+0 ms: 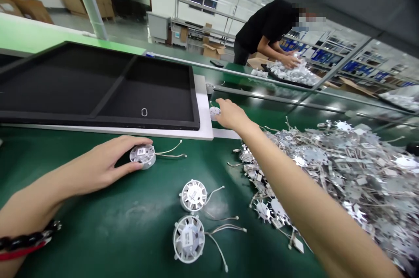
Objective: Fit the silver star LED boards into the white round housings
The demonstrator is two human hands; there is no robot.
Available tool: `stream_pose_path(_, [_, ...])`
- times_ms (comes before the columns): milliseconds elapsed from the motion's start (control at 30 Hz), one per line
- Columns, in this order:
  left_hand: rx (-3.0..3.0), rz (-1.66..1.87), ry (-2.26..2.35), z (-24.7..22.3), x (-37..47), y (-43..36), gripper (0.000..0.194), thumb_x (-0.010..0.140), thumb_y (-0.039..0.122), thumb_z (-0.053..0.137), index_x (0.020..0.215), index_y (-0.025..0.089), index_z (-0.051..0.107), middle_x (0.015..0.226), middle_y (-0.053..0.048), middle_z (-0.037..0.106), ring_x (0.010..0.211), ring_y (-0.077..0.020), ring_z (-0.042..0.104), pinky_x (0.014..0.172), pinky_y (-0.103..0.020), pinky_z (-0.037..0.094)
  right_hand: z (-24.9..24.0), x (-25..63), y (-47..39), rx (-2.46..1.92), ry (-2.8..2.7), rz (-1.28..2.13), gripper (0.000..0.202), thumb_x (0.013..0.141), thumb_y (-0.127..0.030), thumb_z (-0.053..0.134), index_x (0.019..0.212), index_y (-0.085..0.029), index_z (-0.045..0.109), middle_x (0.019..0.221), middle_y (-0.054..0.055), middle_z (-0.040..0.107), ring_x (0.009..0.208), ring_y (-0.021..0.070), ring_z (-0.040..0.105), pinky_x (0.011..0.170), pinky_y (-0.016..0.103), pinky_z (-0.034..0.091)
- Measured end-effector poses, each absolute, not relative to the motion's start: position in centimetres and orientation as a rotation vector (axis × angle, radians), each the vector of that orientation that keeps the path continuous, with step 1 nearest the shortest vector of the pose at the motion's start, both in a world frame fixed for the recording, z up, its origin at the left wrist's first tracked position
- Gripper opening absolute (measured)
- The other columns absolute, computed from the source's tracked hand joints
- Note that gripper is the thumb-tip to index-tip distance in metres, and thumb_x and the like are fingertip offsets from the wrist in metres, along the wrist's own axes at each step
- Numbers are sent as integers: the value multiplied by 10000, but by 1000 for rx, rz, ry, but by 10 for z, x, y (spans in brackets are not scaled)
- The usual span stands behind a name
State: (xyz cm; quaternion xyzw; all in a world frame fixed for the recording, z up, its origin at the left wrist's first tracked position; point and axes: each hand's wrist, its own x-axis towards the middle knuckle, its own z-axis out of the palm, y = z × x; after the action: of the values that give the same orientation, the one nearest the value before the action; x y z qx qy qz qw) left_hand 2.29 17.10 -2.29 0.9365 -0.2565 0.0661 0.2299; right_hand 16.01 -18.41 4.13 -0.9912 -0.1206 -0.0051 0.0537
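My left hand [106,162] has thumb and fingers closed around a round white lamp housing [143,156] with a label and two thin wires on its right. My right hand [233,115] reaches to the edge of a white board, its fingers on another round white housing [214,113]; part of its grip is hidden. Between my arms, a white housing [194,195] with a silvery star-shaped plate lies on the green table. Just in front of it lies a larger-looking housing [189,239] of the same kind, wires trailing right.
A big heap of silvery star-shaped plates with wires [327,164] covers the right side. At the left, a black divided tray [157,90] rests on the white board [204,112]. One more housing [210,88] stands behind. Across a rail, a person [271,33] handles white parts.
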Motion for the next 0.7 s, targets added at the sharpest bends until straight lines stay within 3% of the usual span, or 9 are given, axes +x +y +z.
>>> stream_pose_path(133, [2559, 349, -765, -21, 17, 173, 545, 1048, 593, 510, 1510, 304, 535, 1515, -82, 629, 1364, -337, 632, 1169, -538, 535, 30, 200, -176, -3028, -379, 148, 400, 1027, -350, 707, 1385, -190, 629, 1427, 123, 623, 1216, 281, 661, 1020, 502, 583])
stream_pose_path(233, [2510, 549, -873, -16, 8, 156, 424, 1075, 456, 520, 1467, 299, 549, 1542, -72, 599, 1476, -305, 524, 1244, -505, 453, 27, 202, -178, -3049, -376, 200, 358, 1036, -367, 697, 1339, -183, 652, 1332, 110, 671, 1134, 256, 691, 978, 477, 601])
stream_pose_path(400, [2422, 746, -1023, -10, 4, 139, 273, 1064, 276, 555, 1325, 268, 636, 1386, -50, 701, 1367, -264, 609, 1192, -441, 471, 48, 171, -193, -3033, -475, 48, 473, 1012, -339, 696, 1436, -170, 569, 1349, 146, 655, 1202, 313, 659, 1038, 546, 543])
stream_pose_path(567, [2377, 953, -813, -5, 6, 141, 216, 1036, 185, 567, 1221, 244, 661, 1176, -33, 767, 1163, -238, 708, 1052, -387, 540, 58, 107, -192, -2752, -1104, 185, 570, 938, -187, 736, 1473, -264, 558, 1499, 111, 595, 1290, 277, 639, 1084, 411, 525])
stream_pose_path(633, [2345, 957, -825, -6, 5, 135, 207, 1019, 156, 576, 1179, 242, 676, 1128, -23, 773, 1123, -230, 718, 1024, -369, 547, 51, 83, -187, -2668, -1286, 285, 597, 904, -49, 679, 1444, -294, 612, 1542, 108, 566, 1223, 267, 686, 1028, 402, 559])
stream_pose_path(700, [2321, 912, -901, -11, 3, 126, 224, 1009, 141, 582, 1180, 239, 689, 1129, -22, 778, 1129, -232, 718, 1032, -371, 544, 43, 66, -182, -2604, -1418, 342, 716, 814, 76, 632, 1422, -302, 650, 1629, 116, 494, 1320, 308, 647, 1064, 440, 545])
